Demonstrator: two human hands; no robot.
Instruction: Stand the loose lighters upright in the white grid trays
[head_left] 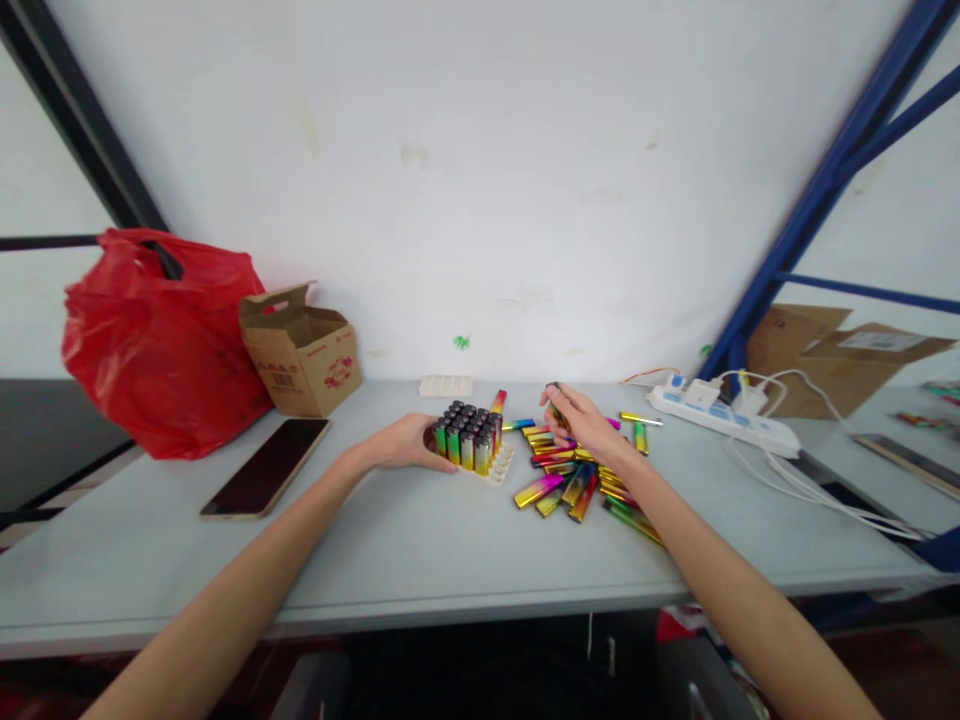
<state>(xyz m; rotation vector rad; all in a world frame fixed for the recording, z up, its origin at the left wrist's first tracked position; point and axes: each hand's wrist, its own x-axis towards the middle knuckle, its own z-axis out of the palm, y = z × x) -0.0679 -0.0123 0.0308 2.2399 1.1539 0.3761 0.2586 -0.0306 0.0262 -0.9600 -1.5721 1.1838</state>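
Shiny gradient-coloured lighters [466,445] with black tops stand upright in rows in a white holed tray [501,466]. Around the left side of this block curves my left hand [409,442], its thumb along the front and its other fingers partly hidden behind. The tray's right edge shows bare holes. My right hand [576,418] is closed on a single lighter [553,398], raised over a loose pile of similar lighters [574,480]. Another lighter [499,401] stands or leans behind the tray; which one I cannot tell.
A second white tray [446,386] lies by the wall. On the left are a phone [266,468], an open cardboard box [304,355] and a red plastic bag [165,340]. A white power strip [724,418] with cables sits at the right, near a blue metal frame [810,190].
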